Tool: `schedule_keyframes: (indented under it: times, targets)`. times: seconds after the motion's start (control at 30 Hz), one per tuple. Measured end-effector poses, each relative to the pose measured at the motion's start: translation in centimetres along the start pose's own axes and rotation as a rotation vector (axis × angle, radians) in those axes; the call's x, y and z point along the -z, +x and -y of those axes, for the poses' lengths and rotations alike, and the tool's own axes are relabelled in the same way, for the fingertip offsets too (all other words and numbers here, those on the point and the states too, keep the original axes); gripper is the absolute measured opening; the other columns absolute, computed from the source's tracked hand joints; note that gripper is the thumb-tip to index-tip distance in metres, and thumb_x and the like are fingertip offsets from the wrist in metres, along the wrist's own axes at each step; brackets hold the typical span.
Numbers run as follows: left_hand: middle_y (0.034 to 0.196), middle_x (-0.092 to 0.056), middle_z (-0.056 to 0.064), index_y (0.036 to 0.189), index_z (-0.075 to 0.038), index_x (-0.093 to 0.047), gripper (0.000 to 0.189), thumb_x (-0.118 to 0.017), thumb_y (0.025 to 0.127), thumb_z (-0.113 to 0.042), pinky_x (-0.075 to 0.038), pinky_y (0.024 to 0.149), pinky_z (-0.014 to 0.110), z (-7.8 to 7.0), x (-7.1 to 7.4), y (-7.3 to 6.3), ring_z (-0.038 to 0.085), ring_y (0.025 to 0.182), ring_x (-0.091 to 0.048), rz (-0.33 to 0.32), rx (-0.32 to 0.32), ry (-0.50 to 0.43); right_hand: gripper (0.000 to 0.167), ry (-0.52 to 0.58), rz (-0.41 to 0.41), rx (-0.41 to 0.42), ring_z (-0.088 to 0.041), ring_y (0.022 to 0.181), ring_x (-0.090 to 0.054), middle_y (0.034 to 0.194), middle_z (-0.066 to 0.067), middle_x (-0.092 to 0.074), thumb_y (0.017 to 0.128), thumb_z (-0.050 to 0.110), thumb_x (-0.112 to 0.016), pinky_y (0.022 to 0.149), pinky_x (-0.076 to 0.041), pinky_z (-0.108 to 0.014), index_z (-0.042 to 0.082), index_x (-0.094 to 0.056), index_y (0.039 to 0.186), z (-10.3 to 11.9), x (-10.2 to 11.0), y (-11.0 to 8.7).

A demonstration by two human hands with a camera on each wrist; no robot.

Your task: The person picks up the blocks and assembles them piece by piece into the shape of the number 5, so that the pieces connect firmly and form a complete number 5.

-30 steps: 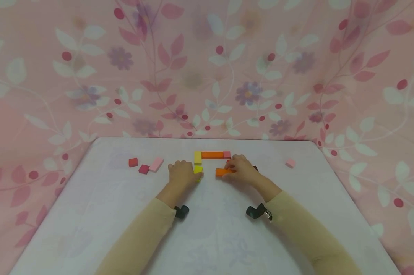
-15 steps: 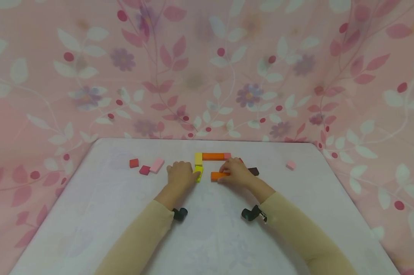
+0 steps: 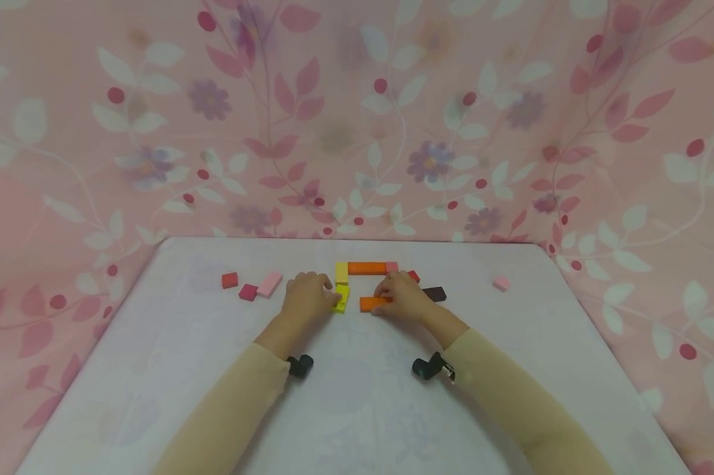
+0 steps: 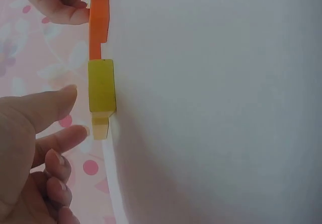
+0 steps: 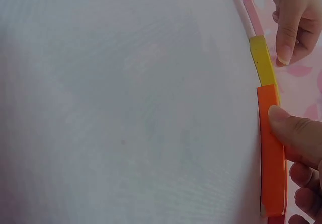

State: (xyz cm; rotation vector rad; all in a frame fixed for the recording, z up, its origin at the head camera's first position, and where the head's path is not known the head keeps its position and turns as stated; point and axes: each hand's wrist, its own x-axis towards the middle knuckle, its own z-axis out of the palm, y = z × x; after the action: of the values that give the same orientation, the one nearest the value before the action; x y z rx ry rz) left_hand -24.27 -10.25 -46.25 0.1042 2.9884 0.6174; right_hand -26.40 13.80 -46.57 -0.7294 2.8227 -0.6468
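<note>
Right hand [image 3: 403,298] is pinching an orange block [image 3: 372,305] just right of the bright yellow block [image 3: 341,299], left hand [image 3: 306,297] just left of it, thumb and index apart. Behind that bright one there's a pale yellow block [image 3: 341,273], plus an orange bar [image 3: 366,268] back-right.

A pink floral-print backdrop [image 3: 333,138] fills the space behind the desk [image 3: 345,415] and runs down along its left and right sides. Printed on it are curling stems with white leaves [image 3: 408,90], deeper pink leaves [image 3: 310,76], round crimson berries [image 3: 380,86] and hazy purple flowers [image 3: 430,161]. The desk has a whitish top with faint mottled patterning and rounded far corners. The light is dim, soft and fairly even.
</note>
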Motion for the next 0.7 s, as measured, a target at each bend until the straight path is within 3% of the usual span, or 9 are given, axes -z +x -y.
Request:
schedule_keyframes:
  times: [0.27,0.43,0.53,0.7]
  targets:
    - [0.095,-0.059,0.001,0.121,-0.019,-0.072,0.04,-0.075,0.089,-0.043,-0.038,0.088,0.042,1.0,0.5,0.3,0.023,0.094,-0.05,0.042,-0.085,-0.058,0.027,0.026,-0.033,-0.031,-0.02,0.096,-0.047,0.098,0.0,-0.059,0.085,0.034,-0.082,0.08,-0.044,-0.033,0.016,-0.076,0.104,-0.3,1.0,-0.4]
    - [0.093,-0.058,0.001,0.131,-0.027,-0.069,0.047,-0.075,0.088,-0.045,-0.037,0.083,0.04,1.7,0.5,0.7,0.022,0.091,-0.049,0.087,-0.158,-0.016,0.027,0.011,-0.035,-0.04,-0.022,0.097,-0.048,0.097,-0.002,-0.057,0.085,0.033,-0.081,0.08,-0.043,-0.033,0.015,-0.076,0.105,-1.1,1.4,-0.9]
    - [0.097,-0.06,0.0,0.134,-0.033,-0.066,0.049,-0.075,0.088,-0.046,-0.038,0.085,0.041,1.9,0.4,0.6,0.021,0.094,-0.049,0.137,-0.168,0.002,0.027,-0.013,-0.031,-0.002,-0.024,0.095,-0.048,0.093,-0.002,-0.057,0.085,0.033,-0.081,0.079,-0.042,-0.034,0.014,-0.076,0.104,-1.5,1.3,-1.1]
    - [0.104,-0.062,-0.001,0.136,-0.04,-0.063,0.051,-0.074,0.087,-0.049,-0.041,0.088,0.041,1.9,0.3,0.4,0.021,0.099,-0.049,0.179,-0.129,0.009,0.025,-0.021,-0.043,0.029,-0.024,0.092,-0.047,0.09,-0.002,-0.056,0.085,0.033,-0.081,0.078,-0.039,-0.034,0.014,-0.077,0.102,-1.8,1.1,-1.1]
